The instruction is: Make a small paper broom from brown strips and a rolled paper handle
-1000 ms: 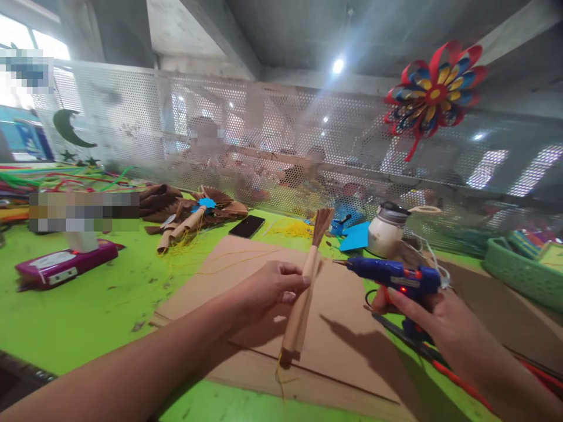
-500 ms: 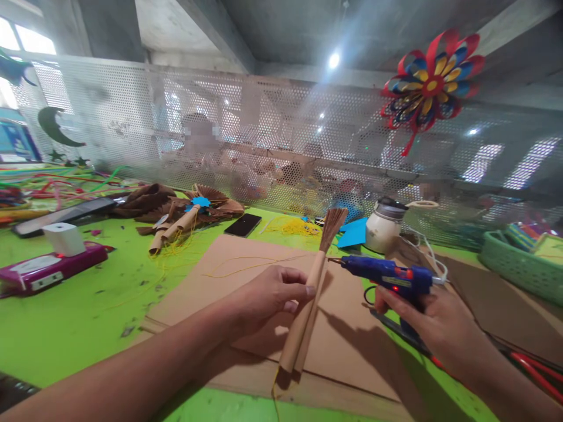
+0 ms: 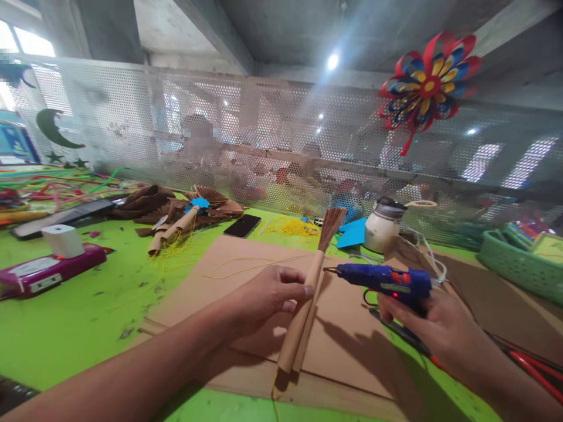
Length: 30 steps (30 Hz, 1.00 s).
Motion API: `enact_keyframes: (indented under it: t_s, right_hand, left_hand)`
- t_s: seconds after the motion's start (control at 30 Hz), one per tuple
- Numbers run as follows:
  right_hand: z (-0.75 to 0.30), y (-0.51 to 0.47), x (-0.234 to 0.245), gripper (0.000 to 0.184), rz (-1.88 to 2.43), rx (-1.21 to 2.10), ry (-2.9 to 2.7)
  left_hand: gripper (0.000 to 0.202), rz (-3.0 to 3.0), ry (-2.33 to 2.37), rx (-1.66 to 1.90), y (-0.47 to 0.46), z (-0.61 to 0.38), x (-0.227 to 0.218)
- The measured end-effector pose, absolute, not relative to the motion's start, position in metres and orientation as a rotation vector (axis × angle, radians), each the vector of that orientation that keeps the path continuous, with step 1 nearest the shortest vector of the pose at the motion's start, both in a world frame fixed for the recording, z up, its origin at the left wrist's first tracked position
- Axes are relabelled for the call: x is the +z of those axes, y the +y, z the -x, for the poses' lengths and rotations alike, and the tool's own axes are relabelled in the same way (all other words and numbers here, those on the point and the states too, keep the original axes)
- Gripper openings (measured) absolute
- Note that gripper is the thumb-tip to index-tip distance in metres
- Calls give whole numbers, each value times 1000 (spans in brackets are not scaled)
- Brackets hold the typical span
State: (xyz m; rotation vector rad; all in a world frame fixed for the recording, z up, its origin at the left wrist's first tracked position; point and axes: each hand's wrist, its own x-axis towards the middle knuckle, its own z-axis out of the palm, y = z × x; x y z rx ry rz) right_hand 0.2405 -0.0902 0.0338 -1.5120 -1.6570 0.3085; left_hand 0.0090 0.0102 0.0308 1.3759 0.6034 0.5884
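My left hand (image 3: 272,296) is closed round a rolled brown paper stick (image 3: 303,319) that ends in a dark pleated fan tip (image 3: 331,225); a yellow thread hangs from its lower end. My right hand (image 3: 433,328) grips a blue hot glue gun (image 3: 387,280) with a red light lit on its side. The gun's nozzle points left, a short way from the upper part of the stick. Both are held above a sheet of brown cardboard (image 3: 246,275) on the green table.
Finished brown paper fans (image 3: 189,214) lie at the back left beside a black phone (image 3: 242,225). A white jar (image 3: 383,227), blue paper (image 3: 354,233), a green basket (image 3: 519,266) and a purple device (image 3: 48,269) stand around. A perforated metal screen (image 3: 272,135) with a paper flower (image 3: 424,88) closes the far side.
The glue gun has moved left, bringing its nozzle closer to the stick. The stick has tilted slightly and my view has shifted a little to the right.
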Motion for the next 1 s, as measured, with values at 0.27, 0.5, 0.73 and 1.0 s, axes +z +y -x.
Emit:
enact_keyframes:
  t_s: [0.27,0.5,0.73,1.0]
  right_hand:
    - [-239,-87,34,27,1508,263,-1594]
    - [-239,-87,34,24,1512,306,-1579]
    - [-236,-89,38,22,1428,365,-1557]
    - [-240,-85,28,27,1461,419,-1557]
  left_hand:
    - [12,-1404,581,554,10,-8,32]
    - [11,-1396,601,551,11,-8,30]
    - [11,-1399,613,562,10,-8,32]
    - [11,-1392,599,543,10,-8,32]
